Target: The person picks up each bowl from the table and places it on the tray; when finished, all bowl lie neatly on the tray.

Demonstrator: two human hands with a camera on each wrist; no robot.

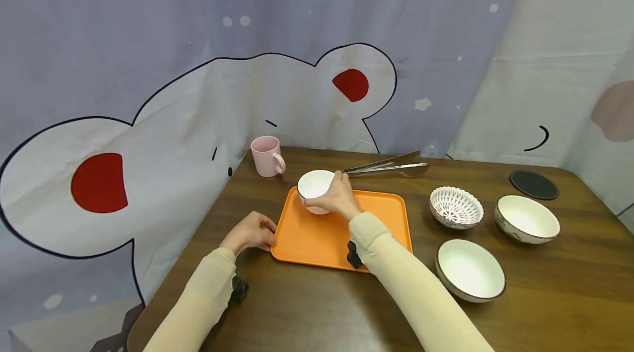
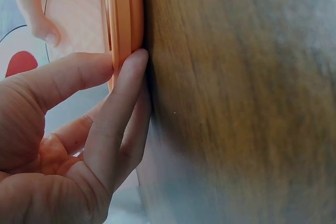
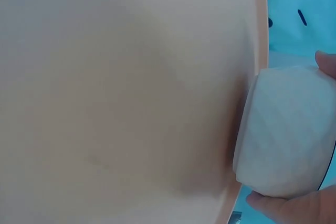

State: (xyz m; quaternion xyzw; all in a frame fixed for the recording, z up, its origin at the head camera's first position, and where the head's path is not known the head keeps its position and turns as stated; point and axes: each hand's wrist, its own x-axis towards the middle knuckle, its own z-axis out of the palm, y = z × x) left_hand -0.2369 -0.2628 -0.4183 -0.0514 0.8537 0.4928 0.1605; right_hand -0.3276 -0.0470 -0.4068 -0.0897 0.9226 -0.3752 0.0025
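My right hand (image 1: 338,198) grips a small bowl (image 1: 315,182), white inside and pale pink outside, with fingers and thumb on opposite sides. The bowl stands over the far left corner of an orange tray (image 1: 317,239). In the right wrist view its ridged outer wall (image 3: 286,129) shows between thumb and fingertip, its base close against the tray. At the tray's near left corner is my left hand (image 1: 251,232). The left wrist view shows this hand (image 2: 79,129) pinching the tray's edge (image 2: 123,19), one fingertip on the rim and another at its underside.
A pink mug (image 1: 267,157) stands behind the tray on the left, and metal tongs (image 1: 386,168) lie behind it. To the right are a white openwork bowl (image 1: 455,208), two wider bowls (image 1: 470,270) (image 1: 527,220) and a black round disc (image 1: 534,184). A printed curtain (image 1: 297,11) hangs behind the table.
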